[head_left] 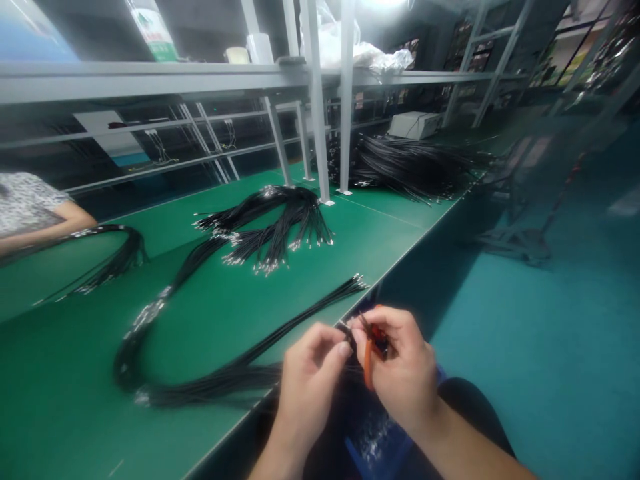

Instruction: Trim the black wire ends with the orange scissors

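My left hand pinches the end of a black cable just beyond the table's edge. Close against it, my right hand is closed round a small cutter with orange handles; its fingertips also meet at the pale cable tip. The cutter's jaws are small and partly hidden by my fingers. A long bundle of black cables with pale tips curves over the green table and runs behind my left hand. A thin group of cable ends points toward the table edge.
More black cable bundles lie farther back, with a large heap behind the shelf posts. Another person's arm rests at far left beside a cable bundle. Below my hands is a blue bin holding small pale scraps.
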Motion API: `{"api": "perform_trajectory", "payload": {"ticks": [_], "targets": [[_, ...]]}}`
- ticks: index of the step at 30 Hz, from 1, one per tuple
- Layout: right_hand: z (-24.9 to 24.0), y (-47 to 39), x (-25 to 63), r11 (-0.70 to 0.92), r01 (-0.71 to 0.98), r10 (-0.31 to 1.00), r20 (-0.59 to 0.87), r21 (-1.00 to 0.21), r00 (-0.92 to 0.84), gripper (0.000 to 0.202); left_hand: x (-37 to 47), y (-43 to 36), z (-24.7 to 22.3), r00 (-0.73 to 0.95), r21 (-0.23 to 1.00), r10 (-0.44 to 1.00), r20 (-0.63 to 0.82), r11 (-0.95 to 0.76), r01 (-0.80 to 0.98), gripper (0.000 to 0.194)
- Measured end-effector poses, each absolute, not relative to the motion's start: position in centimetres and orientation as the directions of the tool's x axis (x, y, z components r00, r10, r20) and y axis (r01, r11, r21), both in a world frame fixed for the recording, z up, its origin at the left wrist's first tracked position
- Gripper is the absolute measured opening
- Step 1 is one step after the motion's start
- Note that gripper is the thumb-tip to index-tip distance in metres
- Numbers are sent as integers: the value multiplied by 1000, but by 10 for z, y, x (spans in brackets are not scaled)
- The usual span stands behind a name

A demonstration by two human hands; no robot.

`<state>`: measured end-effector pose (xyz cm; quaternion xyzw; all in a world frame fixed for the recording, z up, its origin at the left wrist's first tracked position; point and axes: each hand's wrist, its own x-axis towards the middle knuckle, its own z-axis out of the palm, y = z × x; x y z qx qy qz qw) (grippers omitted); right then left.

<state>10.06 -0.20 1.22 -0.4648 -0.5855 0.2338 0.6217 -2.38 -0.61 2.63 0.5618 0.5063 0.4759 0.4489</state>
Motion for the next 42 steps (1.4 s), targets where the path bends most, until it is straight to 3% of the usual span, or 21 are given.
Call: {"api": "perform_trajectory", "payload": {"ticks": [3,7,9,12,14,17,23,35,42], "targets": [[7,-2,99,509,402,744,624,-761,239,41,-24,-8,26,-18,983,994,109,-105,147,14],[5,-4,103,419,385,788,540,-823,296,41,-26,-7,28,-104,986,988,113,-98,137,15],[9,-10,107,329,252,884,391,-910,257,36,-26,-5,29,-86,990,992,93,-83,110,15],[18,-23,112,89,-66,994,85,-994,61,31,-24,-2,27,-93,995,992,91,-86,55,11],[23,-29,113,-109,-226,992,-92,-968,-80,27,-23,0,25,-116,994,988,107,-104,30,8],[27,-32,112,-326,-331,938,-261,-885,-228,25,-20,2,23,-136,992,982,128,-127,19,5],[33,-21,108,-355,-422,931,-273,-834,-244,33,-14,1,25,-94,988,984,148,-144,52,5],[38,-17,111,-445,-387,894,-373,-808,-248,39,-11,3,24,-79,981,984,162,-152,124,6],[27,-19,113,-463,-400,880,-355,-791,-316,33,-14,4,18,-71,967,979,189,-174,184,5]]}}
